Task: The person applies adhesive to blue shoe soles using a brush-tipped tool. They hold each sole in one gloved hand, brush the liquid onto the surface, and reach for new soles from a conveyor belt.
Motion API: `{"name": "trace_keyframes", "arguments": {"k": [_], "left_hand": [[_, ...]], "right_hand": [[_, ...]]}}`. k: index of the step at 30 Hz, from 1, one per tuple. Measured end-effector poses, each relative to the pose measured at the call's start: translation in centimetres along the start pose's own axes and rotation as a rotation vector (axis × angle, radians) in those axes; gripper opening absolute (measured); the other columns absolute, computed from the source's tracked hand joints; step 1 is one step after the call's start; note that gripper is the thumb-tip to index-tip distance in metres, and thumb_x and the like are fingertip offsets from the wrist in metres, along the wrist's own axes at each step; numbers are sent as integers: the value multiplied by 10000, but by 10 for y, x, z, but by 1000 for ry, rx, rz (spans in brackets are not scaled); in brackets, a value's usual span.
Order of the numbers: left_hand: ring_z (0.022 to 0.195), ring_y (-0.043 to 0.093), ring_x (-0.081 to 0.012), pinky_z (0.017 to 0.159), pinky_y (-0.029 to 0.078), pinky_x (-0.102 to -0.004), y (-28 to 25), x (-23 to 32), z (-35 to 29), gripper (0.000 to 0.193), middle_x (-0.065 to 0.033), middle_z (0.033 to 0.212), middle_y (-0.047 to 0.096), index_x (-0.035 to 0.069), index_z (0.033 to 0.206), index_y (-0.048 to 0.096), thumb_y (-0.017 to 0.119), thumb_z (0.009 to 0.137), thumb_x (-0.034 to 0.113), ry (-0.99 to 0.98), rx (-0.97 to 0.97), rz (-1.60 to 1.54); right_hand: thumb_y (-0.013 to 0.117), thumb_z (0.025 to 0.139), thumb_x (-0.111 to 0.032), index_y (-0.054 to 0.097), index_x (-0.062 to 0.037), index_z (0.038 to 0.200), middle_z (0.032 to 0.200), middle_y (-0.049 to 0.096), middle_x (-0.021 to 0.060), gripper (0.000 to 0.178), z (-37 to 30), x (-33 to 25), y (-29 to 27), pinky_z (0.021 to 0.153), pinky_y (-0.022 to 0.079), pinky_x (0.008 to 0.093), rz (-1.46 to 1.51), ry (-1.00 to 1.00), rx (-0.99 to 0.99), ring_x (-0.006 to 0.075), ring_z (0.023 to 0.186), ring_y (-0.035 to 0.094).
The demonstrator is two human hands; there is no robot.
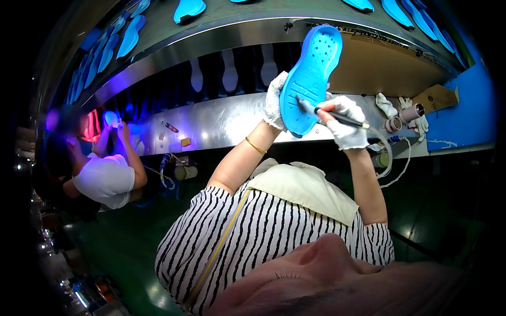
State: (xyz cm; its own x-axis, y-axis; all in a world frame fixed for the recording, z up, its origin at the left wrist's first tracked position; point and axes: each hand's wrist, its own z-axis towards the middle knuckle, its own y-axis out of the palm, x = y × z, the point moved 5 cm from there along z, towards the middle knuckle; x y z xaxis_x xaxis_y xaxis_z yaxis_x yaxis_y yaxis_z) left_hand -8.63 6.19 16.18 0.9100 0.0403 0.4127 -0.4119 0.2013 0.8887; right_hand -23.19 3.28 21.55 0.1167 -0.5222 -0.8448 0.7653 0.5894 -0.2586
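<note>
My left hand (274,101), in a white knit glove, grips the left edge of a blue shoe sole (311,71), its thumb side along the rim. The sole is held up, tilted, with its hollow inner face toward me; small holes dot the upper end and ribs cross the middle. My right hand (348,126), in a white glove with some fingertips bare, is closed round a black-handled brush (342,119). Its dark bristles touch the sole's inner face at the lower middle. A pale hose (387,152) runs from the brush's rear end.
A metal worktop (221,124) lies beyond my hands, below a belt (237,13) carrying several blue soles (188,9). White gloves (386,105) and thread-spool-like cylinders (412,112) sit at right, near a cardboard piece (435,99). At left, another person (105,179) works under violet light.
</note>
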Motion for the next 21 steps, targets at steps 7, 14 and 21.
{"name": "trace_keyframes", "arguments": {"k": [7, 14, 21], "left_hand": [[1206, 545, -393, 1035, 449, -489, -7, 3, -10, 780, -280, 1386, 471, -13, 1452, 348, 420, 914, 548, 48, 24, -29], [1164, 574, -339, 1030, 454, -442, -16, -8, -24, 748, -224, 1335, 535, -10, 1407, 412, 456, 912, 549, 135, 250, 26], [1150, 590, -340, 1018, 473, -459, -11, -5, -29, 740, -225, 1311, 548, -3, 1413, 401, 448, 928, 554, 104, 173, -93]], "right_hand": [[730, 772, 24, 650, -21, 851, 770, 660, 80, 120, -9, -9, 27, 648, 516, 279, 162, -57, -166, 152, 689, 641], [724, 751, 33, 648, -39, 827, 766, 634, 84, 128, 14, -15, 28, 638, 500, 302, -67, -271, 84, 192, 681, 627], [681, 821, 53, 648, 1, 834, 779, 670, 88, 63, 24, -16, 23, 611, 523, 253, 294, -137, -31, 135, 655, 662]]}}
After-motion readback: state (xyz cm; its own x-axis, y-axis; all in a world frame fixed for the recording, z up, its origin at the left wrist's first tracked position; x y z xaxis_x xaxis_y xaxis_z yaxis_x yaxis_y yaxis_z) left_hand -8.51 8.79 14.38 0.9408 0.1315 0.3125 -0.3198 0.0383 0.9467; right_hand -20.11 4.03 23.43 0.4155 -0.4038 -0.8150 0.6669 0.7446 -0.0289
